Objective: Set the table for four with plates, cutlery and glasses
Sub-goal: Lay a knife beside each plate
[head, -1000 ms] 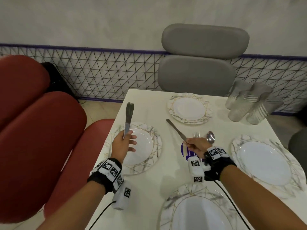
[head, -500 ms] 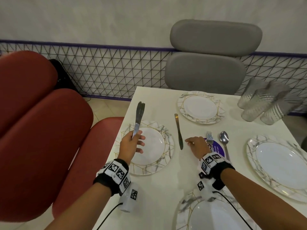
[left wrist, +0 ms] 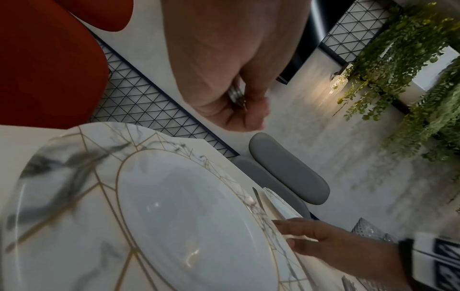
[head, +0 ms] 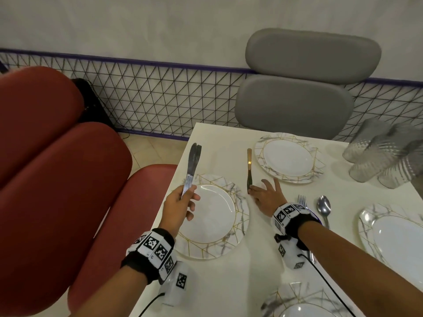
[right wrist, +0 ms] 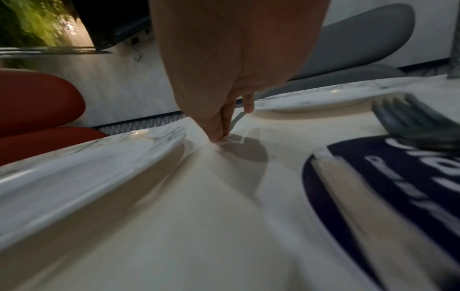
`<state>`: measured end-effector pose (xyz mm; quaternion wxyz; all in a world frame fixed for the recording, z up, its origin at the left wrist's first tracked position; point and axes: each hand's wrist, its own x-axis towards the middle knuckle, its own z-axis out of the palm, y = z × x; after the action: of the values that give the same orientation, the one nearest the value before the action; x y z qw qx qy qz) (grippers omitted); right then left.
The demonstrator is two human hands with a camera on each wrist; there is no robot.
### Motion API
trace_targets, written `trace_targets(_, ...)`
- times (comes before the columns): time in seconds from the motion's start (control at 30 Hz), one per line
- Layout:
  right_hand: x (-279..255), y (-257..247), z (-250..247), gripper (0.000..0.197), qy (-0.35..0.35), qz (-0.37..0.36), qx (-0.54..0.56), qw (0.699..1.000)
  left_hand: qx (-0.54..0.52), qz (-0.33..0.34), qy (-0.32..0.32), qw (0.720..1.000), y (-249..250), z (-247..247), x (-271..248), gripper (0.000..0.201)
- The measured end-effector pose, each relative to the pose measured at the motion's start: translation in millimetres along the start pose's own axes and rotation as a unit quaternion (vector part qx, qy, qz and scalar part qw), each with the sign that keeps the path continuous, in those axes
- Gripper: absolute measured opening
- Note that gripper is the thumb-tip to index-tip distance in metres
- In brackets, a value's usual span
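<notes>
Table knife (head: 249, 170) flat on the counter (head: 219, 143), between the plate (head: 238, 216) at 9 o'clock and the plate (head: 261, 145) at 12. Right hand (head: 266, 197) at its handle end, fingers (head: 277, 184) spread and relaxed; actual contact hard to make out. Left hand (head: 178, 202) gripping a bunch of knives (head: 192, 165), blades up, count unclear. Fork (head: 302, 199) partly hidden by the right wrist; spoon (head: 324, 207) beside it. Ribbed glasses (head: 384, 154) at 2 o'clock, blurred. Nearest plate (head: 295, 304) cut off at 6.

Knife (head: 249, 170) on table (head: 219, 143) btwn two plates; fork (head: 302, 199) left of spoon (head: 324, 207)
</notes>
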<state>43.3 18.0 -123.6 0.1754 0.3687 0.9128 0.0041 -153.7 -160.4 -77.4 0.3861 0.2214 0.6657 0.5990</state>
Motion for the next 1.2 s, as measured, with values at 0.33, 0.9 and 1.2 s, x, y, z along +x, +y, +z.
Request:
trace_targets(0.33, 72.5, 19.4, -26.0, 0.046, -0.05, 0.063, -0.002, 0.997, -0.013, -0.01, -0.006, 1.0, 3.6, -10.0, 17.2, 0.015)
trace_targets(0.9, 101.0, 24.3, -22.2, 0.045, -0.038, 0.088, 0.036, 0.995, -0.006, -0.028, -0.004, 1.0, -0.5, -18.5, 22.5, 0.014)
trace_targets(1.2, 105.3, 24.2, -21.9, 0.05, -0.045, 0.085, 0.016, 0.995, -0.001, -0.035, -0.004, 0.999, 0.3, -17.3, 15.9, 0.023)
